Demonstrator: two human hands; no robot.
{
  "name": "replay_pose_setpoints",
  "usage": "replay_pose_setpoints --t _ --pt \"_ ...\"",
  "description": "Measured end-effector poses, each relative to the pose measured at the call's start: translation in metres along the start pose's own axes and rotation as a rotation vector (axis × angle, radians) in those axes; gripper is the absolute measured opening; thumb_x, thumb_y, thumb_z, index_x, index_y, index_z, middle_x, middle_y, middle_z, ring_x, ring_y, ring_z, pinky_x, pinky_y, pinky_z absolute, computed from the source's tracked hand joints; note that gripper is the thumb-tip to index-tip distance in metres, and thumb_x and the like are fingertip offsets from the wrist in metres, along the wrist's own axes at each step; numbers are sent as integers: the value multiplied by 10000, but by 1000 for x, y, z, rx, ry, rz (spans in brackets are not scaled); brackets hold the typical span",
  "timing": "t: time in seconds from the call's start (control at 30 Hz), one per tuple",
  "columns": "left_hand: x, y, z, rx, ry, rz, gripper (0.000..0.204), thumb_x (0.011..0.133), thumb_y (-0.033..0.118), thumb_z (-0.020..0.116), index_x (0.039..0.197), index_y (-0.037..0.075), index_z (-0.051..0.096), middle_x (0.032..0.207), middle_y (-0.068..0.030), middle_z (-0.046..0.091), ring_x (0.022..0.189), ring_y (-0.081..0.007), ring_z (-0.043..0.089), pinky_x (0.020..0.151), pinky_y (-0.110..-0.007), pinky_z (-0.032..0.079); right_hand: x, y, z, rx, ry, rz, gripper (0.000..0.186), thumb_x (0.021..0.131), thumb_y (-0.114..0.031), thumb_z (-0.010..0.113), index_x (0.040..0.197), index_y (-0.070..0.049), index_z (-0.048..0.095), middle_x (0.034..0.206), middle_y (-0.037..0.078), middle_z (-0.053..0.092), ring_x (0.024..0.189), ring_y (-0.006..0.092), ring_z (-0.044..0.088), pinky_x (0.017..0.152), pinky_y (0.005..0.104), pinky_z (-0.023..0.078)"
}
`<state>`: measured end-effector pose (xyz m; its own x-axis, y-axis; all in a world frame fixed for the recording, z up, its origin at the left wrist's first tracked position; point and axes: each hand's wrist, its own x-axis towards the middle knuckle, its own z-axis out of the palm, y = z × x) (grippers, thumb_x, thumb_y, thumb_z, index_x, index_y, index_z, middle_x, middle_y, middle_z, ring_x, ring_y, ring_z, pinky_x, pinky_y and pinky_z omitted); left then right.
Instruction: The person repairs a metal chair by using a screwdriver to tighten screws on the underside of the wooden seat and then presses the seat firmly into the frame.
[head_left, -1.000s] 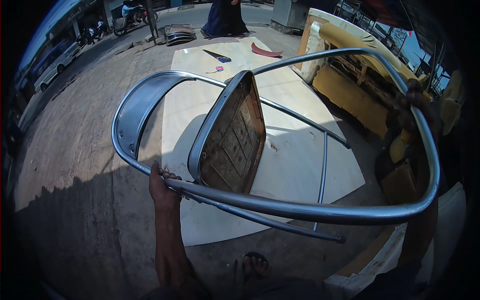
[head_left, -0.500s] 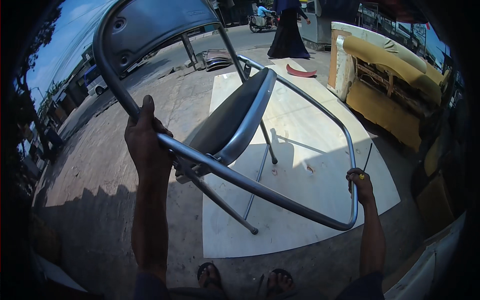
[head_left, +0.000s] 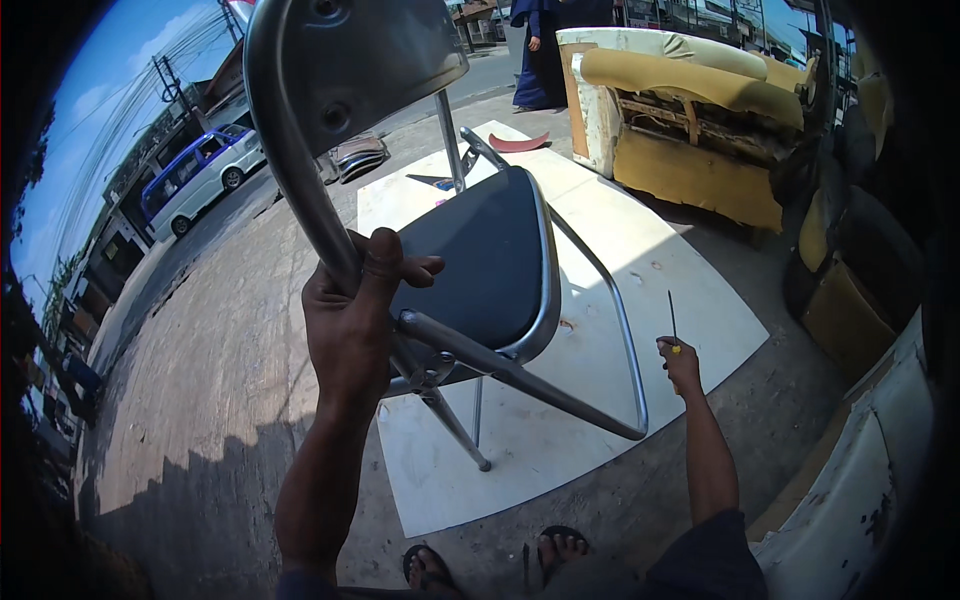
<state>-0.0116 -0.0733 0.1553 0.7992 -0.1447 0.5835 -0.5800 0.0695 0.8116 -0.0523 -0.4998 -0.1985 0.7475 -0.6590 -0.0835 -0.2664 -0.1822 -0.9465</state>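
Observation:
A metal folding chair (head_left: 480, 250) with a dark padded seat and a grey metal backrest stands tilted over a pale plywood sheet (head_left: 440, 490). My left hand (head_left: 355, 310) is closed around the chair's side tube, just above the seat hinge, with the thumb lying along the tube. To the right of the chair, my right hand (head_left: 680, 365) grips a screwdriver (head_left: 672, 315) with a yellow handle, its thin dark shaft pointing up. That hand is apart from the curved leg tube. The far side of the backrest is cut off by the view.
A stripped sofa (head_left: 690, 130) with yellow foam stands at the far right. A curved red piece (head_left: 519, 143) lies on the plywood's far end. Past the pavement, a blue and white van (head_left: 200, 175) is on the road, and a person in dark clothes (head_left: 540, 60) stands beyond the plywood.
The chair has turned and its seat has opened flatter toward me. My right hand has let go of the leg tube and moved left, still holding the screwdriver. The view has shifted.

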Motion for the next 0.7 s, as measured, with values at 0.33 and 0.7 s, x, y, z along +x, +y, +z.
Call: replay_pose_setpoints --t 0.33,0.7 --pt "-17 0 132 96 -785 -189 252 966 284 659 1063 51 654 1013 -129 709 1158 -249 630 1029 -438 444 -183 80 -91 -371 186 221 299 866 -200 681 1137 -76 703 933 141 728 835 278 710 757 385 541" --pt "-16 -31 69 319 -881 -235 480 1003 376 540 1332 29 499 1219 -207 634 1161 -285 622 1080 -468 416 -279 123 -76 -856 175 374 377 815 -162 709 1169 -40 661 1194 238 613 1131 409 589 904 486 514"
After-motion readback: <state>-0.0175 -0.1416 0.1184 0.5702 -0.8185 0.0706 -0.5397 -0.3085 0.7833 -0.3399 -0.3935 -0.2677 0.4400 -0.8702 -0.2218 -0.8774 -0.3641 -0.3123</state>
